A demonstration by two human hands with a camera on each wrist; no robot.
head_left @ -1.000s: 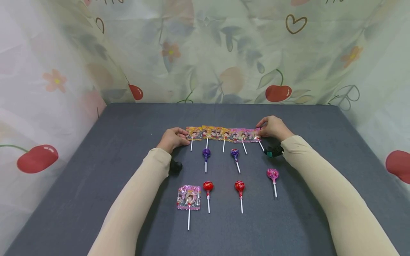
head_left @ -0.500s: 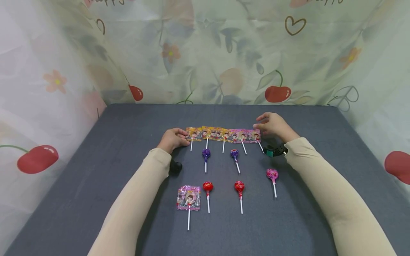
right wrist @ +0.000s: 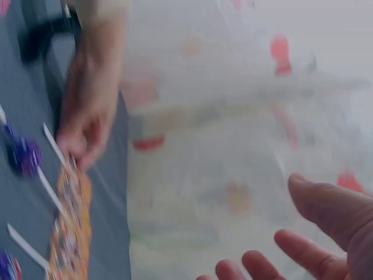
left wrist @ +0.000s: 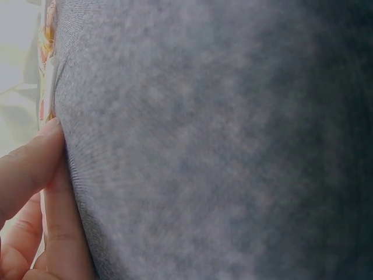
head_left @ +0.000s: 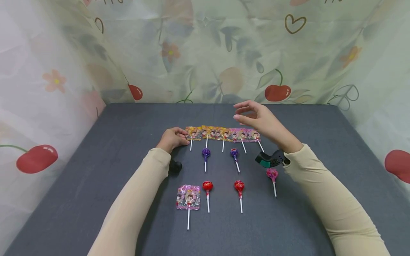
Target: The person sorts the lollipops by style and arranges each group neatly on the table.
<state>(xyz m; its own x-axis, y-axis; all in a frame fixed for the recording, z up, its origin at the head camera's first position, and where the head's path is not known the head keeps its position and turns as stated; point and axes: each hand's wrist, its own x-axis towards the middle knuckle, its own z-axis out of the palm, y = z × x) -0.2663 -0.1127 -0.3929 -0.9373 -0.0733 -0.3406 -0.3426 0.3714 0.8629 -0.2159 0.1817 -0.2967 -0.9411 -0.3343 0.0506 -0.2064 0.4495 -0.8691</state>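
Lollipops (head_left: 223, 134) beside the left hand (head_left: 173, 139) — fingertips pinching the end wrapper (head_left: 194, 133) — could skew if tugged; the right hand (head_left: 260, 119) hovers near, fingers parted.

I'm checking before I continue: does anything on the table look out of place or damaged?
One thing: a pink flat-wrapped lollipop lies beside a red lollipop, apart from the row of five flat-wrapped lollipops. The row's two rightmost sticks slant. I see no spill or damage.

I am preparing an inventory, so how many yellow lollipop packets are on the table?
3, in one row: left packet touching the left hand, middle packet, right packet beside a pink packet. The sleeves could hide others.
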